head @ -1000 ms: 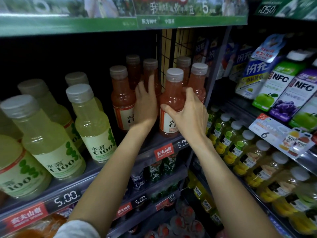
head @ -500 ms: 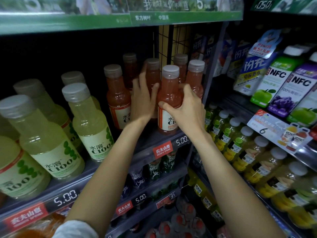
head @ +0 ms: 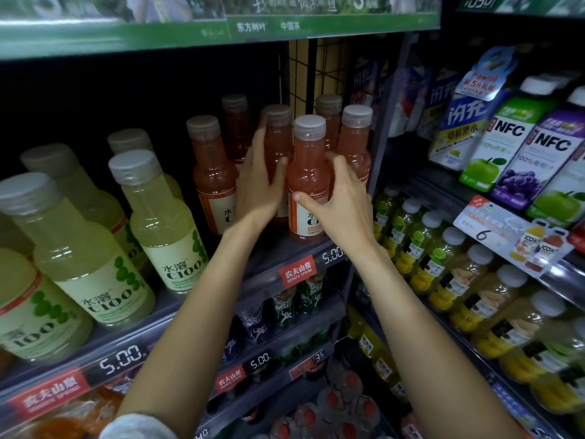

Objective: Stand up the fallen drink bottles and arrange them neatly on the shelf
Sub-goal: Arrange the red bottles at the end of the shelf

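Several pink-orange drink bottles with grey caps stand upright at the right end of the shelf (head: 272, 250). My right hand (head: 340, 201) grips the front bottle (head: 308, 167), with the thumb across its white label and the fingers curled round its right side. My left hand (head: 258, 185) lies flat with straight fingers against the bottle just behind (head: 278, 128), and its thumb touches the front bottle's shoulder. Another pink bottle (head: 212, 172) stands to the left of my left hand, and two more (head: 356, 137) to the right.
Pale yellow-green C100 bottles (head: 158, 223) stand on the shelf's left part. A black wire grid (head: 313, 71) closes the shelf's right end. Juice cartons (head: 506, 137) and small bottles (head: 443, 255) fill the unit at right. A green banner (head: 221, 26) hangs overhead.
My left hand's thumb has spread out onto the front bottle's shoulder. My right hand keeps its grip, and the bottle stays upright in about the same place.
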`<state>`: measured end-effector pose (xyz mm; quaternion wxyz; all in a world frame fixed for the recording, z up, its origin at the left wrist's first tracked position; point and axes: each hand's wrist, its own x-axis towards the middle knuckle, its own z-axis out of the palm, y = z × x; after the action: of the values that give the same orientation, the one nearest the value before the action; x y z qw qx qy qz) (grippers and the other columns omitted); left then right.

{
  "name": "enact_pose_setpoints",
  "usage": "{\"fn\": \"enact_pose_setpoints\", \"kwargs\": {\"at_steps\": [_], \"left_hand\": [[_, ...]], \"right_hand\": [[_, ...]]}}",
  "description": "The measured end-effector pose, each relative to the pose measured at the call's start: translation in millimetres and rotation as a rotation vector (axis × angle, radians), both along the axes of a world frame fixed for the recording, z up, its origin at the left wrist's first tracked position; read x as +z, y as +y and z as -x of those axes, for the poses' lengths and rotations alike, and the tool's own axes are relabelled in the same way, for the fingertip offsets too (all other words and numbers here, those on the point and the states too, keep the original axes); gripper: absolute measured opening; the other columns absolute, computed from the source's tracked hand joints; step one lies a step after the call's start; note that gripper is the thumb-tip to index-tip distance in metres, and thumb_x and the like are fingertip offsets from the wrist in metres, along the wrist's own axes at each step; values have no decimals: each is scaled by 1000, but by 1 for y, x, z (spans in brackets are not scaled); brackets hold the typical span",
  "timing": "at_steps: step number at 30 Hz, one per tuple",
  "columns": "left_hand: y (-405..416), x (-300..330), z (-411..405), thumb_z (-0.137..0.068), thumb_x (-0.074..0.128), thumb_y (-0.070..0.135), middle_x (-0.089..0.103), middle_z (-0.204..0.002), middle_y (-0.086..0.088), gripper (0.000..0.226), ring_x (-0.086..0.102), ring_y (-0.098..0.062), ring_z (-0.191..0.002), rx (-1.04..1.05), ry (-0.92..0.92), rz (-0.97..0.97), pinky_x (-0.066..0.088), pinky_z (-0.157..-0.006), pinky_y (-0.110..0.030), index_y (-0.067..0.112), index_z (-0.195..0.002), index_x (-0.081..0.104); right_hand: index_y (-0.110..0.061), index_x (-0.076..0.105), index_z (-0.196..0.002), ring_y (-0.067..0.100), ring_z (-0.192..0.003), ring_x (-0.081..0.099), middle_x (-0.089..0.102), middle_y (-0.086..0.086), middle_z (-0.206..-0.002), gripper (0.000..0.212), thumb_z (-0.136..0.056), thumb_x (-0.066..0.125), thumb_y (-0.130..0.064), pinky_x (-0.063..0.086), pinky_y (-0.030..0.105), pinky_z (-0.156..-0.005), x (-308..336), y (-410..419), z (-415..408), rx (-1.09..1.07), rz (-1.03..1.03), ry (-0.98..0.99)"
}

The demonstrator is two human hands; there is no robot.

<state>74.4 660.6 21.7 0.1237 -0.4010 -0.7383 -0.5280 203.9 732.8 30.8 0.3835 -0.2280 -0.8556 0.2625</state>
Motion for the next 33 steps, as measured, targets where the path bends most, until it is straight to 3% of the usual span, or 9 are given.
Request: {"fn": "enact_pose_setpoints", "kwargs": {"at_steps": [4,10,17,22,23,26,28,30,33], "left_hand": [[-1,-6,-2,-101,45,30,39,-149,-4,59,37,-18,-137,27,7,3,32,-108,-30,27,-152,14],[1,-7,3,-100,45,32,39,-150,-4,60,38,-19,-137,-17,-38,-8,34,-111,-40,29,-152,14],[-1,-4,-1,-102,42,30,35,-153,-3,59,34,-16,-139,-42,-33,11,32,-111,-35,27,-152,12],[-20,1,-27,-102,43,19,39,-150,-6,55,40,-9,-132,2,-55,-24,34,-108,-24,20,-152,19],[-28,1,-34,-100,45,17,44,-146,-8,54,44,-10,-130,9,-57,-61,38,-107,-27,18,-150,24],[-57,5,-53,-98,48,21,63,-124,-4,41,62,-18,-111,191,191,-101,52,-90,-35,12,-138,46],[-78,9,-65,-96,52,18,69,-111,-1,30,64,-18,-96,295,365,-140,49,-82,-24,10,-124,59],[-101,12,-70,-93,56,11,70,-103,-2,23,61,-20,-87,383,514,-186,40,-81,-16,6,-113,64],[-129,11,-63,-90,60,8,68,-101,-11,21,58,-26,-88,509,642,-217,34,-88,-21,2,-110,63]], "right_hand": [[-24,36,-130,17,-104,62,59,-2,-124,73,-72,78,-38,49,31,-83,1,-3,-1,11,34,90],[-30,39,-129,15,-110,60,63,-6,-120,73,-70,79,-41,51,39,-87,1,-2,-2,14,41,118],[-31,35,-134,14,-112,58,61,-6,-123,74,-73,77,-40,51,39,-90,-4,-4,-2,10,54,130],[-23,31,-142,17,-121,50,49,2,-136,75,-80,71,-36,42,29,-91,-5,-9,-4,-1,-7,65],[-19,36,-140,19,-122,47,47,5,-136,69,-82,70,-35,39,27,-93,-6,-10,-6,-24,-44,77],[-8,58,-119,22,-114,48,51,11,-122,35,-88,63,-22,34,20,-96,-4,-19,-12,-87,-220,274],[-6,64,-107,21,-104,53,57,11,-110,20,-89,59,-14,37,17,-91,-3,-28,-12,-12,-296,370],[-4,64,-104,22,-98,56,60,10,-104,18,-89,57,-12,44,24,-86,-1,-41,-3,133,-296,360],[-2,59,-110,27,-95,59,59,13,-104,27,-87,61,-16,50,37,-79,0,-54,26,245,-201,253]]}}
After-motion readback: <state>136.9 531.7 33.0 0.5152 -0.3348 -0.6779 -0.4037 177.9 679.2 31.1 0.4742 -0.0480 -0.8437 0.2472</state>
